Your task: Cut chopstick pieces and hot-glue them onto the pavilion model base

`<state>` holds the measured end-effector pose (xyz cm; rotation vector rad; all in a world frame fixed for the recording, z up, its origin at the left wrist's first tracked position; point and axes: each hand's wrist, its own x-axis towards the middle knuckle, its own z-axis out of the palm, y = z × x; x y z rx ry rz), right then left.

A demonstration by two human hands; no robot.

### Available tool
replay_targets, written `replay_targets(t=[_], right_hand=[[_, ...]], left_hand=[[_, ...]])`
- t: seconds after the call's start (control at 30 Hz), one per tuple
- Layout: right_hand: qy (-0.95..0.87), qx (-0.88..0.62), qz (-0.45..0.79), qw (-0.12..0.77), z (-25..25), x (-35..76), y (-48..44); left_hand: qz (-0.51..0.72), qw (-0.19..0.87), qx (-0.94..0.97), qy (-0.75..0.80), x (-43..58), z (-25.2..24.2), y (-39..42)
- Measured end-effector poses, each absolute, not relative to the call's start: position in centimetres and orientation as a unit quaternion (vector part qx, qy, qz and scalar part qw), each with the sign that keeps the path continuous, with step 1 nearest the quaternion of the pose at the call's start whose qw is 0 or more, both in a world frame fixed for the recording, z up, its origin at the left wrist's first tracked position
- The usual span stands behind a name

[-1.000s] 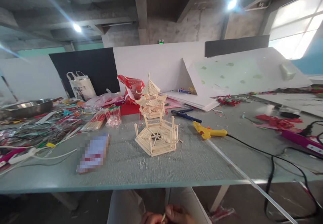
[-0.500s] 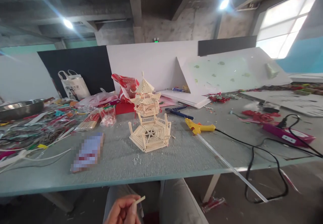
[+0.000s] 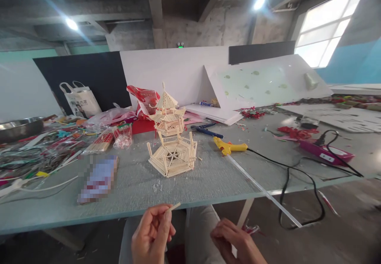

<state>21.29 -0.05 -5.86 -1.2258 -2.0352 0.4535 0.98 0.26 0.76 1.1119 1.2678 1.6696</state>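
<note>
Raised since the earlier frame: left hand [image 3: 153, 233], lower centre, thumb and forefinger pinching 1 short, slim, pale wooden stick [image 3: 175, 207]; right hand [image 3: 236, 240], newly in view lower right of centre, loosely curled, contents unclear. Stick presumably light, stiff, snappable; best held near 1 end.

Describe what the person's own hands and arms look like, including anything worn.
The left hand and right hand are bare: no glove or ring shows on either. No sleeve can be made out, and the forearms fall outside the picture. Below are pale grey trousers.
</note>
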Motion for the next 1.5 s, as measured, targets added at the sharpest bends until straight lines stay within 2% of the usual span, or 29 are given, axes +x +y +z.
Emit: replay_targets(t=[0.13,0.3,0.5,0.83,0.93,1.07,1.2,1.3,1.5], right_hand=[[-0.774,-0.405,0.22,0.435,-0.5,17.7,0.7],[-0.727,-0.413,0.233,0.497,0.5,17.3,1.0],[-0.736,-0.42,0.235,0.476,1.0,18.4,1.5],[-0.679,-0.461,0.3,0.487,2.8,19.3,4.8],[-0.707,-0.477,0.255,0.455,3.4,19.8,5.5],[-0.743,-0.493,0.189,0.412,3.8,20.3,6.3],[-0.742,-0.512,0.128,0.414,3.3,20.4,7.8],[-0.727,-0.546,0.082,0.409,2.7,20.4,9.1],[-0.723,-0.566,0.065,0.391,2.7,20.3,10.4]], left_hand=[[0.61,0.392,0.487,0.488,1.6,1.7,0.3],[0.558,0.406,0.539,0.483,2.2,1.8,0.4],[0.532,0.401,0.582,0.467,3.0,1.2,1.3],[0.439,0.188,0.764,0.434,2.7,2.9,5.1],[0.439,0.174,0.761,0.445,3.0,2.9,6.2],[0.443,0.214,0.737,0.464,3.1,2.3,7.3],[0.492,0.235,0.682,0.488,3.1,1.4,7.6],[0.491,0.201,0.685,0.499,3.0,1.2,7.5],[0.456,0.124,0.731,0.492,3.2,1.6,7.4]])
